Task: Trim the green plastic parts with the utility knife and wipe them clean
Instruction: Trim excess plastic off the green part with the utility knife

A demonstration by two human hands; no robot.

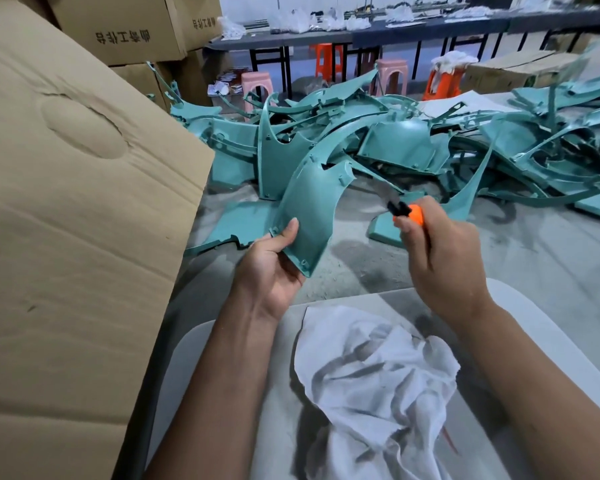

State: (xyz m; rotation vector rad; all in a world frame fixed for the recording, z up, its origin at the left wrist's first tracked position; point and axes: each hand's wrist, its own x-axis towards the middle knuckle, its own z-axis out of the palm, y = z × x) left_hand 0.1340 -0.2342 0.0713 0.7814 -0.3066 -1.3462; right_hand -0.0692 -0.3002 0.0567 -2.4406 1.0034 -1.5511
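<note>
Dusty grey workshop floor point(378, 268). Nearest, crumpled white rag point(378, 379) across lap. Above it, left hand point(272, 268) gripping near end of curved green panel point(309, 206), long axis running up and away. Just right, apart, right hand point(440, 258) clenched around orange utility knife point(409, 213), blade blurred. Farther, green parts pile point(413, 143). Left, cardboard boxes point(66, 202), contents unseen.

The green plastic part point(309, 206) looks smooth and matt; the white cloth point(374, 382) is crumpled and soft; the cardboard box point(77, 202) is dull, creased.
</note>
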